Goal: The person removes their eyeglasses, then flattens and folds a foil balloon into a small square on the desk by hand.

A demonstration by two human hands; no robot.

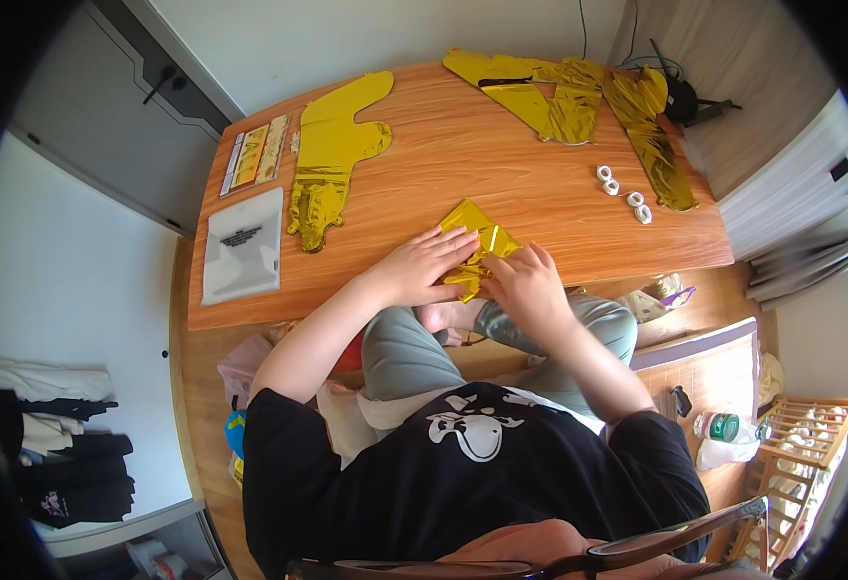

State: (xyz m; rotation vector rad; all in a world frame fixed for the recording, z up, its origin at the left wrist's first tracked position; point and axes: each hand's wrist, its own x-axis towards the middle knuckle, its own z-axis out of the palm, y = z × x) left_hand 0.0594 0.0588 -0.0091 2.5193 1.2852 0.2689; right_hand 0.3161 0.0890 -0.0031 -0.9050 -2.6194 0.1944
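Note:
A folded gold foil balloon [494, 238], flat and shiny, lies at the near edge of the wooden table. My left hand [431, 265] rests on its left part, fingers stretched out and thumb apart. From the right, my right hand [523, 282] bends its fingers over the foil and pinches it near the middle; the fingertips are partly hidden. Further back on the left lies another flat gold foil balloon [339, 135], its lower end crumpled. Two more spread-out foil balloons, a wide one [571, 101] and a narrow one [658, 145], lie at the back right.
Several small white tape rolls [609, 181] sit on the table's right side. At its left are a printed card pack [256, 155] and a clear plastic bag [242, 246]. A black device with antennas [683, 100] stands at the back right corner. Below right is a plastic bottle [723, 426].

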